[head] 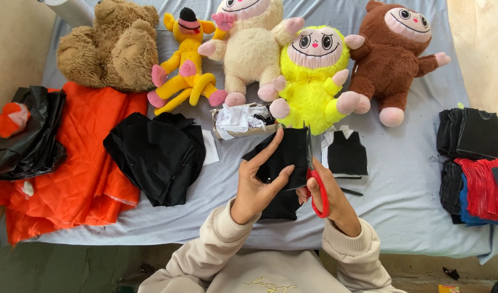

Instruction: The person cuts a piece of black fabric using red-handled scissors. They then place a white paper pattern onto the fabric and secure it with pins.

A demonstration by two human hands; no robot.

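Left hand (pixel 254 187): fingers pinch a black fabric piece (pixel 281 157), raised above the grey sheet (pixel 406 184) | Right hand (pixel 327 198): fingers closed through the red scissors (pixel 316 190), blade at the fabric's right edge | Surroundings: small black vest (pixel 346 153) just right; yellow plush (pixel 313 81) behind; folded black cloth (pixel 156 154) left.

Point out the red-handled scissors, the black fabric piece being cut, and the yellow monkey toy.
red-handled scissors (pixel 319 199), head view, red handle loop.
black fabric piece (pixel 288 153), head view, upper middle.
yellow monkey toy (pixel 188 65), head view, belly.
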